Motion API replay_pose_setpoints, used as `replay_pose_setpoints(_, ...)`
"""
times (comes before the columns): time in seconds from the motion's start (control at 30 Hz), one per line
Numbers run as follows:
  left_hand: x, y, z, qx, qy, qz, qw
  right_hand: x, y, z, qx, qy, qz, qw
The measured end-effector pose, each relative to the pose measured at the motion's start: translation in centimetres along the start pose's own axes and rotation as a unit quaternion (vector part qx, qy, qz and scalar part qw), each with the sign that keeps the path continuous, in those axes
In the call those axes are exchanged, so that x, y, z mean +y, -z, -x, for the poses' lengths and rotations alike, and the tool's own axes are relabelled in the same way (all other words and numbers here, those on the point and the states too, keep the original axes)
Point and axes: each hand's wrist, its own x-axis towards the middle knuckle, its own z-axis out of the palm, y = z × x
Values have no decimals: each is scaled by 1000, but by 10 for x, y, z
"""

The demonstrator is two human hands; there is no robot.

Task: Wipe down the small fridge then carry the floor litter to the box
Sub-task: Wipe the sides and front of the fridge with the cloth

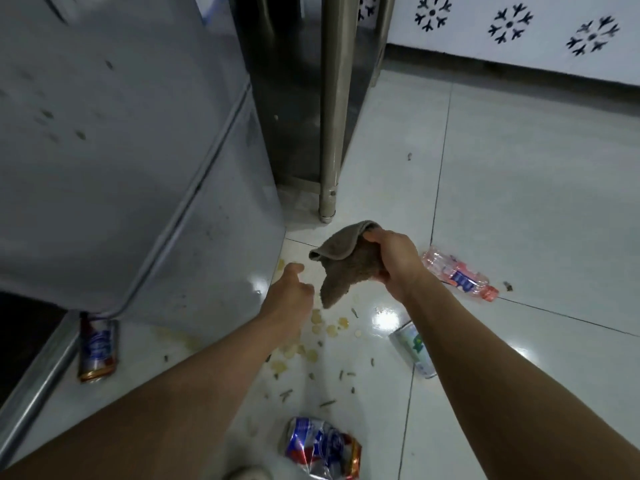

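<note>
1. At 6 o'clock, nearest, a crushed can (323, 448) in blue, red and white lies on the floor (519, 202); its writing is too blurred to read.
2. At 8 o'clock a second can (97, 349) lies beside the fridge base; its label cannot be read.
3. At 4 o'clock a pale can (414, 348) lies partly under the right forearm.
4. In the centre, food scraps (322, 327) are scattered.
5. The left hand (289, 291) holds nothing, its fingers loosely curled.
6. The right hand (391, 261) grips a brown cloth (341, 263).
7. At 3 o'clock lies a plastic bottle (459, 273) with a blue label, not readable.
8. At 10 o'clock stands the grey fridge (114, 161), spotted with dark marks.
</note>
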Motion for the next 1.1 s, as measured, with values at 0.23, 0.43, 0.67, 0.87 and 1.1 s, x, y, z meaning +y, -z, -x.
replay_pose_setpoints(0.23,100,52,91,-48,161,338,926,-99,6,107,-2,-38,-86,996)
replay_pose_setpoints(0.43,157,96,142,103,154,383,905,-149,14,155,109,-51,44,992)
replay_pose_setpoints(0.67,198,152,188,145,-8,118,982,-192,18,197,-120,-10,174,977)
replay_pose_setpoints(0.87,216,198,224,234,-144,-104,956,-232,-16,224,-82,128,388,909)
replay_pose_setpoints(1.1,219,263,235,272,-198,-119,934,-263,-69,255,-146,299,440,834)
